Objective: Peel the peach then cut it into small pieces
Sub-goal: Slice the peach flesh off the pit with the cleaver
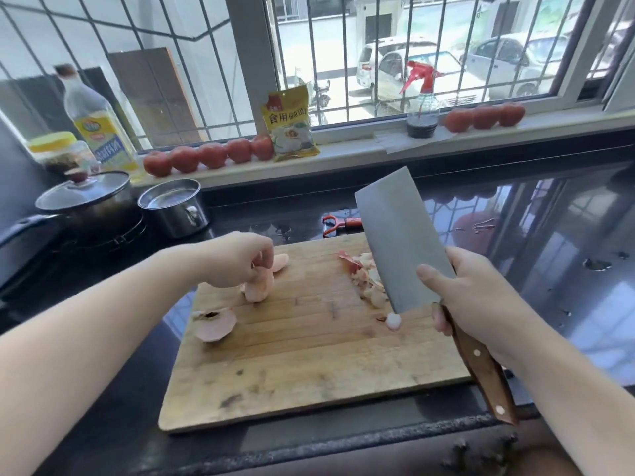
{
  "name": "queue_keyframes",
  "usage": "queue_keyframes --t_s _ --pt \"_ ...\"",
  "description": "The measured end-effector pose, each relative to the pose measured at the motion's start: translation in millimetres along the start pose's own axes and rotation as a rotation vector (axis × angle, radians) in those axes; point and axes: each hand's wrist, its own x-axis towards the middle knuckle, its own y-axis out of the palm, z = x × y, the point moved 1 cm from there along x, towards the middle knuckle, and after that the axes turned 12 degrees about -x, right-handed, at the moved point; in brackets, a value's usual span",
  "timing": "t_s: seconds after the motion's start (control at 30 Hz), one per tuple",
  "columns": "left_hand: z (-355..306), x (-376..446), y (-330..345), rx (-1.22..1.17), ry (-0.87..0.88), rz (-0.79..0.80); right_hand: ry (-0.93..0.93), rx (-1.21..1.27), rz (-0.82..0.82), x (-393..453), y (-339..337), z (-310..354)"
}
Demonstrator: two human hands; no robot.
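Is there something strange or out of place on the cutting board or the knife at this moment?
One small thing: a bit of peach clings to the lower corner of the cleaver, which the right hand holds raised above the cutting board. It may drop off. The peel pile lies on the board.

peeler (340, 224) half hidden behind cleaver (400, 242)

One head view here, high over the counter edge, angled forward and down, close on the board (309, 341), with the barred window (412, 56) straight ahead across the top.
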Motion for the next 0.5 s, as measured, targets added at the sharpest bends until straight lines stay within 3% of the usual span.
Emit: queue_keyframes --t_s 0.23,0.33,0.43,0.5 --pt "17 -5 -5 -0.041 0.032 -0.105 -0.031 0.001 0.045 2 12 11" --pt "14 -12 -4 0.021 0.081 -0.231 -0.033 -0.007 0.053 2 13 13" --pt "-5 -24 1 -0.109 0.123 -0.326 -0.03 -0.045 0.035 3 8 12" --pt "-30 -30 11 -0.165 0.119 -0.302 -0.023 -0.088 -0.009 5 1 11"
